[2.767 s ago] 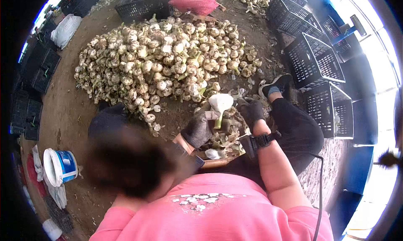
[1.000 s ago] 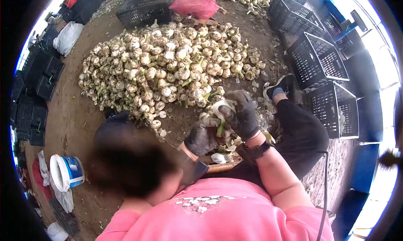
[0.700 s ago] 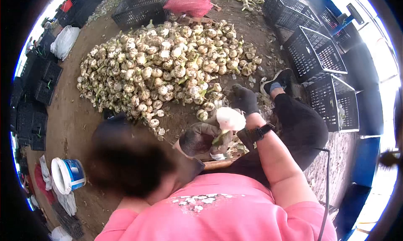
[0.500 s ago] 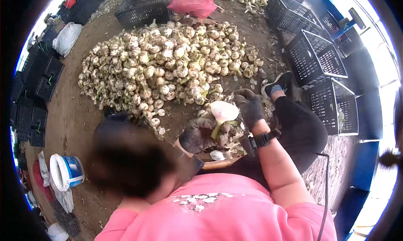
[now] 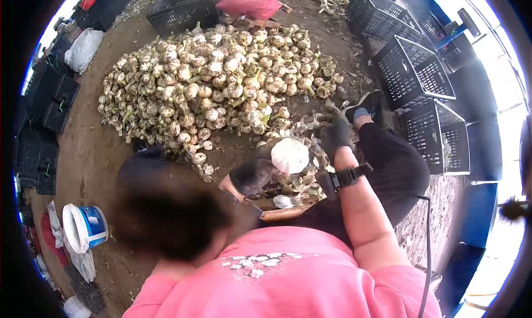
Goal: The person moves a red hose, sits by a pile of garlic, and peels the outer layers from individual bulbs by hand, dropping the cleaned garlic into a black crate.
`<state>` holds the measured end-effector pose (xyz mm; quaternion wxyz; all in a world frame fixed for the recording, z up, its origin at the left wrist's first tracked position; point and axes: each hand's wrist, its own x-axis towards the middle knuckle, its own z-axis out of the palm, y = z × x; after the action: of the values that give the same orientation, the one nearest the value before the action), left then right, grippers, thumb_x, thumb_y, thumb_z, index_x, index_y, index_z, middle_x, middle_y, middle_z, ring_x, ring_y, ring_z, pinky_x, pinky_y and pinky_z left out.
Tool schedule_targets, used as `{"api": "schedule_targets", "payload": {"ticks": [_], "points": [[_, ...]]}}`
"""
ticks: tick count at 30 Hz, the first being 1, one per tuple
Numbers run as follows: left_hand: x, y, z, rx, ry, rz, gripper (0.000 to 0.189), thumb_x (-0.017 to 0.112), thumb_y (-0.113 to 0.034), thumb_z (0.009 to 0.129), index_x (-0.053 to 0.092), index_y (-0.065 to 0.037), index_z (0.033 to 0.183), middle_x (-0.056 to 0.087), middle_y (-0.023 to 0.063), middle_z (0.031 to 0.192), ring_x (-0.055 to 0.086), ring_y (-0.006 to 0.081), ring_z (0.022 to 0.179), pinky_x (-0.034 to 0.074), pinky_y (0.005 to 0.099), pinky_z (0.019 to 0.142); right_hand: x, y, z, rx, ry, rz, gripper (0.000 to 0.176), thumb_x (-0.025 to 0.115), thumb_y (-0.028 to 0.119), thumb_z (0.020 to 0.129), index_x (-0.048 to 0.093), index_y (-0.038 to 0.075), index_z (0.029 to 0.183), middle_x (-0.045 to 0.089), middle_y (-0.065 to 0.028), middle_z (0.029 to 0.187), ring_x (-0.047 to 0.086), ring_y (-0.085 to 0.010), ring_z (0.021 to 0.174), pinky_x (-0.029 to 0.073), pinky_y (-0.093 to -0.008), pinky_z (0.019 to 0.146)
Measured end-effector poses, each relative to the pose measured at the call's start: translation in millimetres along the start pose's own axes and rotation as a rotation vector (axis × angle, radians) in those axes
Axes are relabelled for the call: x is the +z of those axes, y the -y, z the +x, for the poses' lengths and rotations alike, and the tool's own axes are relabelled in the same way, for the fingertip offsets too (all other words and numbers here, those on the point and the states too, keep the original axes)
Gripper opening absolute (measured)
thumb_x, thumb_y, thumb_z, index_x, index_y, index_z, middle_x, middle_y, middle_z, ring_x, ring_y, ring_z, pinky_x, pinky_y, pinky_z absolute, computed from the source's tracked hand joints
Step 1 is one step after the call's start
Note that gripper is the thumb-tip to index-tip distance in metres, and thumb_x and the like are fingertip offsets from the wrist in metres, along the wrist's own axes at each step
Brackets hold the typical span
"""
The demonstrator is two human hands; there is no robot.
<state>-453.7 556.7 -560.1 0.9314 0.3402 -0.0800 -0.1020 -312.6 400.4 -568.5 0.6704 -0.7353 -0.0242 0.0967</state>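
Observation:
A white peeled bulb [image 5: 290, 155] is held in my gloved left hand [image 5: 256, 175], low in front of my body, its round face turned up. My gloved right hand [image 5: 334, 130] is to the right of the bulb and apart from it, over loose peelings [image 5: 310, 179]. Its fingers point away from me; they are blurred, and whether they hold anything is hard to tell. Beyond both hands lies a large heap of soiled bulbs [image 5: 210, 85] with stems. A wooden edge [image 5: 282, 213] shows below the left hand.
Black plastic crates [image 5: 413, 74] line the right side, and another crate [image 5: 185, 10] stands behind the heap beside a pink mesh sack [image 5: 249, 3]. A white and blue bucket [image 5: 86, 227] is at the left. My bent leg [image 5: 396, 168] lies right of my hands.
The bulb in my left hand has turned; its green stem no longer shows. My right hand has moved slightly up and right, away from the bulb, and its fingers have extended.

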Motion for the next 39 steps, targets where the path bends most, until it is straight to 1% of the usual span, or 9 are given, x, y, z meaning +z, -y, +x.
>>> {"api": "schedule_targets", "payload": {"ticks": [4, 6, 16, 23, 26, 28, 31, 37, 39], "points": [[-19, 13, 0, 0.079, -0.211, 0.607, 0.070, 0.077, -0.034, 0.072, 0.047, -0.003, 0.126, 0.058, 0.0078, 0.116, 0.056, 0.0170, 0.106, 0.045, 0.0325, 0.093, -13, 36, -35, 0.176, 0.509, 0.309, 0.043, 0.062, 0.023, 0.086, 0.048, 0.002, 0.122, 0.061, -0.0099, 0.105, 0.060, -0.0170, 0.095, 0.051, -0.0298, 0.079], [-25, 16, 12, 0.015, -0.206, 1.059, 0.065, 0.078, -0.031, 0.072, 0.049, -0.003, 0.124, 0.059, 0.0088, 0.116, 0.055, 0.0179, 0.106, 0.044, 0.0324, 0.094, -1, 47, -55, -0.544, 0.715, -0.429, 0.061, 0.073, 0.021, 0.079, 0.043, 0.002, 0.128, 0.057, -0.0117, 0.115, 0.054, -0.0189, 0.107, 0.045, -0.0332, 0.091], [6, 7, 17, 0.593, -0.397, 1.511, 0.044, 0.065, -0.006, 0.071, 0.051, -0.004, 0.112, 0.062, 0.0172, 0.099, 0.060, 0.0344, 0.092, 0.048, 0.0397, 0.082, -18, 46, -55, 0.194, 0.646, 0.098, 0.060, 0.076, 0.015, 0.074, 0.046, 0.003, 0.125, 0.058, -0.0060, 0.109, 0.057, -0.0133, 0.093, 0.049, -0.0273, 0.080], [-39, 57, 23, -0.086, -0.253, 0.311, 0.034, 0.063, -0.004, 0.081, 0.053, -0.004, 0.114, 0.063, 0.0072, 0.105, 0.059, 0.0155, 0.093, 0.049, 0.0286, 0.082, -9, 36, -55, 0.067, 0.734, 0.173, 0.038, 0.062, 0.008, 0.083, 0.053, 0.002, 0.120, 0.060, -0.0059, 0.111, 0.056, -0.0127, 0.097, 0.047, -0.0272, 0.083], [-45, 49, 16, 0.061, -0.090, 0.994, 0.029, 0.057, -0.001, 0.081, 0.057, -0.008, 0.109, 0.061, 0.0043, 0.104, 0.059, 0.0151, 0.092, 0.050, 0.0294, 0.082, 14, 37, -72, -0.001, 0.643, 0.246, 0.033, 0.053, 0.016, 0.091, 0.052, 0.001, 0.120, 0.059, -0.0115, 0.111, 0.058, -0.0187, 0.100, 0.048, -0.0299, 0.084], [-76, 84, 16, 0.021, -0.253, 0.815, 0.022, 0.054, -0.005, 0.083, 0.059, -0.007, 0.104, 0.062, 0.0078, 0.105, 0.060, 0.0195, 0.094, 0.049, 0.0323, 0.082, 27, 19, -69, -0.676, 0.433, -0.463, 0.039, 0.054, 0.025, 0.090, 0.051, 0.000, 0.120, 0.058, -0.0176, 0.112, 0.059, -0.0296, 0.099, 0.049, -0.0346, 0.083], [-32, 56, 9, -0.053, -0.365, 1.644, 0.020, 0.055, -0.015, 0.081, 0.061, -0.006, 0.098, 0.064, 0.0161, 0.099, 0.061, 0.0308, 0.091, 0.050, 0.0393, 0.079, 36, 18, -67, -0.558, 0.387, -0.489, 0.037, 0.056, 0.028, 0.087, 0.057, 0.000, 0.112, 0.060, -0.0229, 0.104, 0.059, -0.0386, 0.095, 0.048, -0.0387, 0.082], [-27, 49, -7, -0.222, -0.546, 1.547, 0.030, 0.063, -0.026, 0.075, 0.062, -0.004, 0.095, 0.064, 0.0212, 0.085, 0.061, 0.0394, 0.082, 0.050, 0.0459, 0.070, 55, 18, -36, -0.056, 0.473, -0.647, 0.027, 0.055, 0.028, 0.087, 0.068, 0.004, 0.084, 0.066, -0.0183, 0.083, 0.064, -0.0344, 0.082, 0.050, -0.0405, 0.071], [-28, 48, -8, -0.312, -0.567, 1.589, 0.033, 0.062, -0.030, 0.077, 0.061, -0.004, 0.097, 0.064, 0.0216, 0.087, 0.062, 0.0394, 0.085, 0.050, 0.0469, 0.072, 48, -4, 1, -0.669, 0.806, -1.279, 0.022, 0.055, 0.023, 0.082, 0.069, 0.006, 0.083, 0.066, -0.0188, 0.086, 0.065, -0.0334, 0.083, 0.051, -0.0420, 0.071]]}}
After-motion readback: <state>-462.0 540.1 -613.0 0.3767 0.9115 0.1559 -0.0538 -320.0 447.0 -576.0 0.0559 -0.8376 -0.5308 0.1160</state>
